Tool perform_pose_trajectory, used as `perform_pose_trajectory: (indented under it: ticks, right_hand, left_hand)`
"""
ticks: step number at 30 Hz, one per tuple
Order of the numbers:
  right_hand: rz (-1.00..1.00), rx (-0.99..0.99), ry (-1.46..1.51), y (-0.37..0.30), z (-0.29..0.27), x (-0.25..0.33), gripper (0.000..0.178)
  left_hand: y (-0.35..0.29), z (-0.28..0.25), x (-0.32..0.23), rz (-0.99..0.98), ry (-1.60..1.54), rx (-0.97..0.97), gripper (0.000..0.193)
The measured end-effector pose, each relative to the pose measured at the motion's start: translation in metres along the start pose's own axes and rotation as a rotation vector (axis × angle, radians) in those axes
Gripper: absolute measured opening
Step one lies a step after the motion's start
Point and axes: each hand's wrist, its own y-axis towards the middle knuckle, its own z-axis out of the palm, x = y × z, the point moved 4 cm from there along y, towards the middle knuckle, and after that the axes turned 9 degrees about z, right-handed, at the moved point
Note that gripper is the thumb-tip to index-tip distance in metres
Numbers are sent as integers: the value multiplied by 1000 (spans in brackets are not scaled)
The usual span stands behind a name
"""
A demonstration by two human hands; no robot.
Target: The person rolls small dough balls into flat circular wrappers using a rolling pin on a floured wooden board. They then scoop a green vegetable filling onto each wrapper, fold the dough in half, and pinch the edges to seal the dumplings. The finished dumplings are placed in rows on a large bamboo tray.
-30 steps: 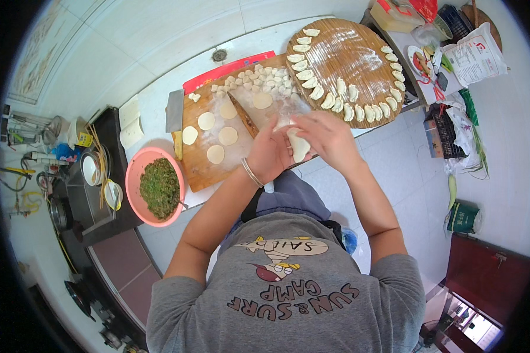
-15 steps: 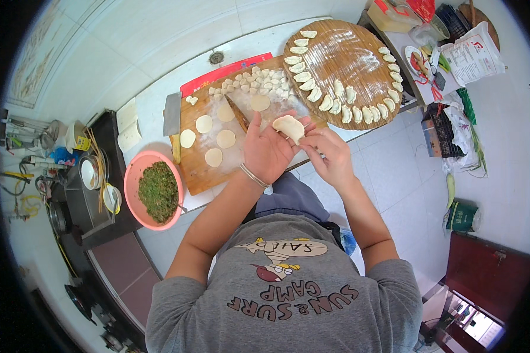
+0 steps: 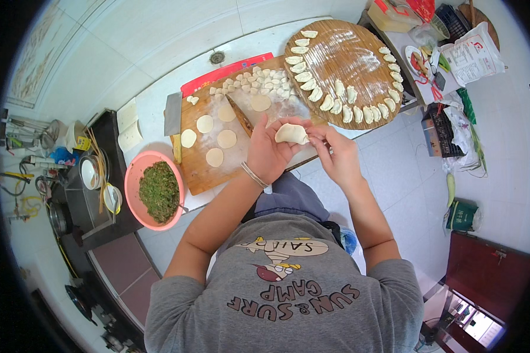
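Observation:
A pale folded dumpling (image 3: 291, 134) lies across the fingers of my left hand (image 3: 267, 154), whose palm faces up and whose thumb stands apart from it. My right hand (image 3: 340, 155) pinches the dumpling's right end between thumb and fingers. Both hands are over the front edge of a floured wooden cutting board (image 3: 197, 176). Flat round wrappers (image 3: 227, 139) lie on that board, with many small dough pieces (image 3: 268, 82) along its back. To the left, a pink bowl (image 3: 132, 200) holds chopped green filling (image 3: 159, 188).
A round wooden board (image 3: 353, 59) at the back right carries finished dumplings (image 3: 327, 103) around its edge. A cleaver (image 3: 172, 115) lies at the cutting board's left edge. A rolling pin (image 3: 239, 114) lies among the wrappers. On the right stands a black crate (image 3: 440, 126).
Both hands and the dumpling have shifted slightly right and toward me. My right fingers still pinch its right end, and the dumpling lies a little more level.

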Motion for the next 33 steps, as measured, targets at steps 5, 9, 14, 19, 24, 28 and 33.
perform_pose_trajectory:
  ticks: [5,9,14,19,24,28,33]
  right_hand:
    - [-17,112,67,4,-8,-8,16]
    - [-56,155,56,8,-13,-3,22]
    - [-108,253,111,13,-16,-4,24]
    - [-137,335,150,13,-14,-9,21]
    - [-94,278,127,10,-10,-14,12]
    - [137,157,167,1,-1,-17,15]
    - [387,8,210,-7,0,-22,14]
  left_hand:
    - [-2,0,-3,-87,46,-84,67]
    - [-4,1,-4,-113,-7,-5,68]
    - [-4,4,-7,-176,62,-30,70]
    - [-6,8,-7,-214,132,-36,72]
    - [-8,6,0,-204,259,-64,72]
    - [-11,12,6,-177,426,-65,67]
    - [-12,12,14,-19,463,-87,59]
